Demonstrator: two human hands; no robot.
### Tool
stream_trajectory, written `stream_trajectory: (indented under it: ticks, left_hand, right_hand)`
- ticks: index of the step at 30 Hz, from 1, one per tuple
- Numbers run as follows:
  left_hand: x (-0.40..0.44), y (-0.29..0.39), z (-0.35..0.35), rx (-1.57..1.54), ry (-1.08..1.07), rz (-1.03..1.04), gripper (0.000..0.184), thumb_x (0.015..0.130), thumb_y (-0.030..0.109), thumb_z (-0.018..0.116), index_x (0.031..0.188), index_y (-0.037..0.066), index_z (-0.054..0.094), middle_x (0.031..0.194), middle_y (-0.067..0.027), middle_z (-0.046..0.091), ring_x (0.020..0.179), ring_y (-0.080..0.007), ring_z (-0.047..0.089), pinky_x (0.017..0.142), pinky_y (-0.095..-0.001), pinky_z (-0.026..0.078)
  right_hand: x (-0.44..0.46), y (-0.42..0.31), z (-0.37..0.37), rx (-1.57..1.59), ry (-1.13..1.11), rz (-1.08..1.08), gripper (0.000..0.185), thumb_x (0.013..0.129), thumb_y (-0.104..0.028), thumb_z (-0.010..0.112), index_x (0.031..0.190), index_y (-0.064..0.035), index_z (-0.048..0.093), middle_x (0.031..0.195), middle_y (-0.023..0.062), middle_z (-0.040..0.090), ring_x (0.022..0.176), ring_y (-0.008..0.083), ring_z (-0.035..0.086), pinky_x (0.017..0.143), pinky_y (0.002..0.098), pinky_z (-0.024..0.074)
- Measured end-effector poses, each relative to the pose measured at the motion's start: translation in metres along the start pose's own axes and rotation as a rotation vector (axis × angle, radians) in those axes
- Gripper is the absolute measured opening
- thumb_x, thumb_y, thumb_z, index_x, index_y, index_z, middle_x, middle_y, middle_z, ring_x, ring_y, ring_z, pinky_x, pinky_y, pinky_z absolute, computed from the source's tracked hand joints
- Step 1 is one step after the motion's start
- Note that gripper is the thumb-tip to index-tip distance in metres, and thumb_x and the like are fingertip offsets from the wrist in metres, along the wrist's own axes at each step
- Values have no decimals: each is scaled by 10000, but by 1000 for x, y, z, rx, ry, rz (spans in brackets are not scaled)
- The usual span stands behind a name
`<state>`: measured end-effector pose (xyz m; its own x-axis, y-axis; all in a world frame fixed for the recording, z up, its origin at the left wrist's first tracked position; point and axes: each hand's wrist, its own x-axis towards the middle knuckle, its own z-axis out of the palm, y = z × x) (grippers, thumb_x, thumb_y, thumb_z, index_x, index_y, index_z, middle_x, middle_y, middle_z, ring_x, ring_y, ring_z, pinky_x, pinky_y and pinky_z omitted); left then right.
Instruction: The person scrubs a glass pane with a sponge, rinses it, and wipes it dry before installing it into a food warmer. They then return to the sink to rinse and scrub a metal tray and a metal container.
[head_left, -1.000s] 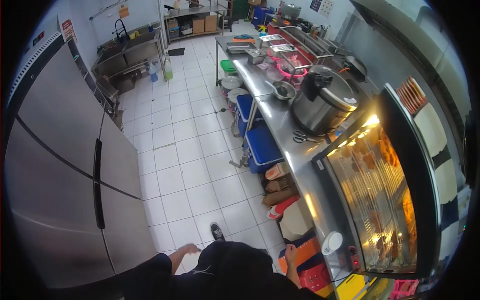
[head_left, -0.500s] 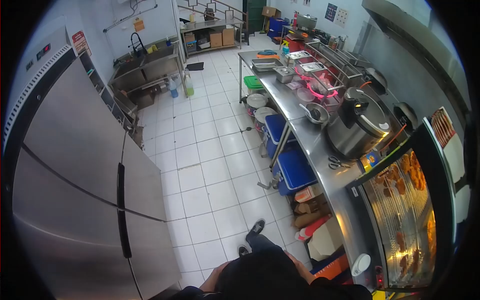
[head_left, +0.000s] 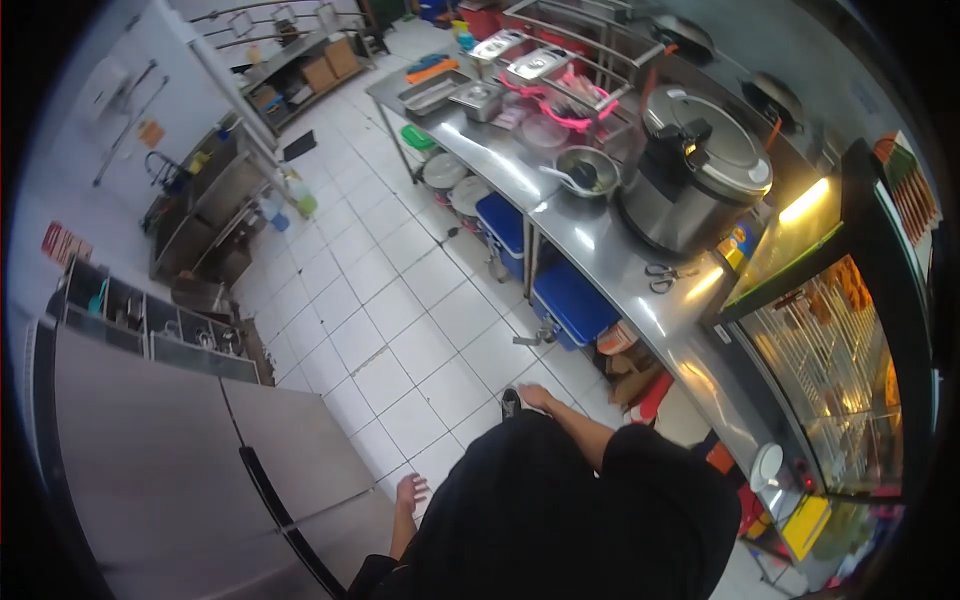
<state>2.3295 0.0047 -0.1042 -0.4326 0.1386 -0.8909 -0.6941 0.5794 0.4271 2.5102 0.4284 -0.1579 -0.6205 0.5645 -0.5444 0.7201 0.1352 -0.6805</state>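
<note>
My left hand point(head_left: 411, 491) hangs at my side with its fingers apart and nothing in it. It is nearest to the steel refrigerator point(head_left: 150, 450) with its long black handle point(head_left: 268, 490), but does not touch it. In front of my body, low over the white tiled floor, my right hand point(head_left: 535, 397) reaches out loosely and holds nothing that I can see. Just beneath it shows one dark shoe point(head_left: 511, 404).
Along the right runs a steel counter point(head_left: 585, 240) with a large cooker point(head_left: 690, 170), scissors point(head_left: 662, 277), a metal bowl point(head_left: 587, 171) and a lit food warmer point(head_left: 820, 340). Blue coolers point(head_left: 575, 303) stand below. A sink point(head_left: 190, 205) is at the back left.
My view has tilted and shifted, with the counter and warmer now closer. Both hands have swung out from beside my body and show more fully; the right one is further forward.
</note>
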Motion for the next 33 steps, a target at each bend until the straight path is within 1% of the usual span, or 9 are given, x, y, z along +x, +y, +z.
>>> stream_trajectory:
  ticks: [3,5,8,14,22,28,30,31,33]
  left_hand:
    - [-12,47,0,-132,69,153,500,928,367,421,1317,58,481,1177,-137,627,939,-304,633,825,-460,478]
    - [-1,32,-8,-11,43,214,488,935,376,422,1294,54,497,1142,-131,638,934,-300,634,804,-456,488]
    - [21,49,-5,67,18,273,472,942,386,426,1259,49,518,1098,-126,649,919,-295,635,773,-449,499]
    - [63,133,-11,6,-29,130,438,945,394,436,1189,47,547,1040,-130,648,859,-287,636,713,-434,511]
    - [194,285,-67,4,-135,-24,410,950,404,450,1094,45,585,963,-135,647,779,-276,637,634,-414,527]
    - [307,384,-71,-33,-242,-126,405,953,411,458,1036,44,609,914,-138,647,730,-270,637,585,-402,536]
    - [431,575,-93,211,-108,225,303,942,370,493,910,93,612,804,-76,632,662,-210,607,499,-371,476]
    - [423,582,-98,339,-44,419,269,936,349,510,848,118,613,749,-45,625,628,-181,592,456,-356,445]
    - [361,710,-71,142,10,446,336,928,382,512,1093,103,600,981,-60,668,830,-155,604,690,-356,470]
  right_hand:
    - [65,-38,-6,44,-78,-112,536,924,-466,403,1060,-13,654,979,218,678,884,339,661,774,428,519]
    - [72,-83,-27,319,-220,141,506,901,-452,453,1108,-24,626,952,152,676,757,249,659,622,373,519]
    - [91,-125,-55,276,-266,161,496,890,-443,492,1148,-35,603,988,130,675,729,217,662,562,343,506]
    - [144,-111,-67,439,-320,402,504,899,-422,502,1283,-97,535,1128,168,651,895,316,661,748,482,504]
    - [233,-151,-102,472,-304,593,554,902,-406,487,1342,-69,478,1299,188,574,1011,324,628,843,469,474]
    - [378,-276,-141,777,-91,347,401,935,-339,470,1219,-66,544,1023,125,650,837,250,651,718,382,510]
    - [406,-354,-167,808,-87,269,275,943,-301,472,1014,-71,605,848,68,635,750,210,626,695,339,514]
    - [440,-371,-178,943,-149,196,277,960,-280,460,1043,-59,605,875,79,649,765,220,638,690,347,525]
    - [477,-438,-208,1075,-37,83,309,974,-294,448,1123,-56,575,986,111,648,870,249,658,720,362,537]
